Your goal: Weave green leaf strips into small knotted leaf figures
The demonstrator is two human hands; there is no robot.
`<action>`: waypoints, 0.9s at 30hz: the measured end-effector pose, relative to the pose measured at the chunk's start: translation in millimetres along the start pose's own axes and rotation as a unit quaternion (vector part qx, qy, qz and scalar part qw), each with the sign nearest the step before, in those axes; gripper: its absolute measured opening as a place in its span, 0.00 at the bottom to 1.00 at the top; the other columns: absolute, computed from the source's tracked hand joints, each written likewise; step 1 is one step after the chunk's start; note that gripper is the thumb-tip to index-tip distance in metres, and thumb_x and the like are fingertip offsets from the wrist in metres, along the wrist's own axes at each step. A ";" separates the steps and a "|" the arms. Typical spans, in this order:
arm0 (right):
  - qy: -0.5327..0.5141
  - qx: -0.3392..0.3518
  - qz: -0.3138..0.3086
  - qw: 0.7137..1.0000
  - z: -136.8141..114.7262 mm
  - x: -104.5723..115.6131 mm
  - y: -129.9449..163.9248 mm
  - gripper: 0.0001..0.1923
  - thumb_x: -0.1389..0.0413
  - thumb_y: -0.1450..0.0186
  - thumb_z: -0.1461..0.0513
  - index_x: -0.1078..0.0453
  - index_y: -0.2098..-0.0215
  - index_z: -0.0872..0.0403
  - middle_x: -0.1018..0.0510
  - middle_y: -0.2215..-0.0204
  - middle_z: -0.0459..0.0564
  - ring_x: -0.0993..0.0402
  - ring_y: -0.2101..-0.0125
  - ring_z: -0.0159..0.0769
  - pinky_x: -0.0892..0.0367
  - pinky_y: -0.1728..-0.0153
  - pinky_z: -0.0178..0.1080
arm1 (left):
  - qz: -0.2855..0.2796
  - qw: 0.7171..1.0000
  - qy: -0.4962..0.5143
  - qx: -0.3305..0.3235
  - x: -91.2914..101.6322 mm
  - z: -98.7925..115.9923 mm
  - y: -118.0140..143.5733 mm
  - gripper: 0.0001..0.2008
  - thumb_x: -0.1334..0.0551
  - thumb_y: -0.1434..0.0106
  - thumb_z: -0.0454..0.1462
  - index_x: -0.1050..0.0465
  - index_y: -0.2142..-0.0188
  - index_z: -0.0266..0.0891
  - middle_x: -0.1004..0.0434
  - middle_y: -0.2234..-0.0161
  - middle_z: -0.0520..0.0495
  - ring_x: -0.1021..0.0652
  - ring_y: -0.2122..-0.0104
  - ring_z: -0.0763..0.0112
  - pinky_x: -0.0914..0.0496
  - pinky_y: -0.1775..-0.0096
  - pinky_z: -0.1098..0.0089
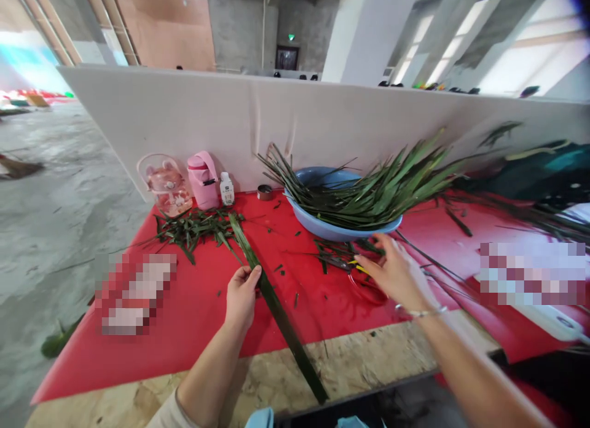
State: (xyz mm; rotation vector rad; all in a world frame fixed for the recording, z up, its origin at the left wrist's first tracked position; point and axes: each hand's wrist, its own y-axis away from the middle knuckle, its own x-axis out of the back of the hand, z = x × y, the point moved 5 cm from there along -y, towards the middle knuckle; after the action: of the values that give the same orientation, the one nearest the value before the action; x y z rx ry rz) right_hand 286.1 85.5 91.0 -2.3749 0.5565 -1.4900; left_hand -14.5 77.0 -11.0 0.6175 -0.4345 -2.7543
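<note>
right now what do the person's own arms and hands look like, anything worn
Both forearms are bare. The left hand wears nothing visible; a pale sleeve edge shows near that elbow. The right hand has a thin silvery bracelet at the wrist. No gloves.

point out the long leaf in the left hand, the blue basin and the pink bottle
long leaf (276, 305): head view, middle of the blade below the left hand
blue basin (338, 231): head view, front wall under the rim
pink bottle (204, 185): head view, middle of its body
</note>
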 end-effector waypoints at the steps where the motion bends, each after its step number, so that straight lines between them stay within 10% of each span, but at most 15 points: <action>1: -0.024 0.002 -0.005 1.000 -17.0 -8.3 12.1 0.21 0.45 0.44 0.50 0.32 0.57 0.54 0.26 0.66 0.55 0.30 0.72 0.37 0.35 0.72 0.38 | -0.006 1.000 -0.005 0.003 -0.9 -0.8 0.5 0.19 0.32 0.55 0.47 0.38 0.74 0.38 0.34 0.82 0.58 0.33 0.84 0.81 0.39 0.82 0.80; 6: -0.268 0.052 -0.345 0.898 -106.9 -89.8 53.1 0.11 0.46 0.42 0.57 0.29 0.65 0.55 0.26 0.75 0.47 0.34 0.78 0.31 0.39 0.76 0.32 | -0.047 0.999 -0.013 -0.001 -5.0 -2.9 1.2 0.19 0.32 0.56 0.48 0.32 0.72 0.37 0.31 0.79 0.56 0.31 0.81 0.79 0.34 0.79 0.77; 8: -0.306 0.043 -0.394 0.866 -122.2 -113.8 50.3 0.07 0.46 0.44 0.60 0.29 0.73 0.56 0.30 0.82 0.44 0.37 0.81 0.28 0.43 0.79 0.31 | -0.054 0.999 0.003 -0.003 -6.0 -2.5 0.4 0.19 0.32 0.56 0.48 0.30 0.70 0.37 0.30 0.77 0.54 0.29 0.80 0.79 0.33 0.77 0.76; 15: -0.422 -0.041 -0.271 0.864 -110.9 -144.6 27.3 0.09 0.47 0.46 0.58 0.33 0.75 0.57 0.37 0.84 0.40 0.45 0.82 0.25 0.48 0.81 0.29 | -0.136 0.985 -0.109 0.017 -16.6 -3.7 -5.0 0.13 0.32 0.57 0.39 0.27 0.72 0.35 0.27 0.77 0.51 0.28 0.78 0.75 0.32 0.75 0.74; 20: -0.420 0.025 -0.366 0.830 -113.5 -150.3 49.8 0.09 0.47 0.45 0.59 0.31 0.75 0.58 0.35 0.83 0.41 0.44 0.81 0.26 0.48 0.80 0.30 | -0.113 0.983 -0.139 -0.049 -6.3 -3.3 -17.5 0.08 0.34 0.54 0.38 0.29 0.74 0.36 0.32 0.82 0.54 0.32 0.83 0.78 0.36 0.78 0.75; 27: -0.325 0.070 -0.273 0.903 -119.0 -137.7 56.8 0.10 0.49 0.46 0.63 0.40 0.84 0.56 0.45 0.87 0.39 0.50 0.83 0.25 0.53 0.82 0.30 | -0.165 0.964 -0.159 -0.136 -12.5 9.3 -9.6 0.09 0.38 0.55 0.31 0.29 0.70 0.37 0.30 0.79 0.54 0.31 0.79 0.78 0.38 0.76 0.77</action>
State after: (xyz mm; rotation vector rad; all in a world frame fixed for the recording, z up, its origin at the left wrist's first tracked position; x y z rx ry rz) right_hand 114.7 95.0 8.0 -2.8069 -0.3892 -0.7367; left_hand -9.9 92.1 -1.7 0.1920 -0.0093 -3.1658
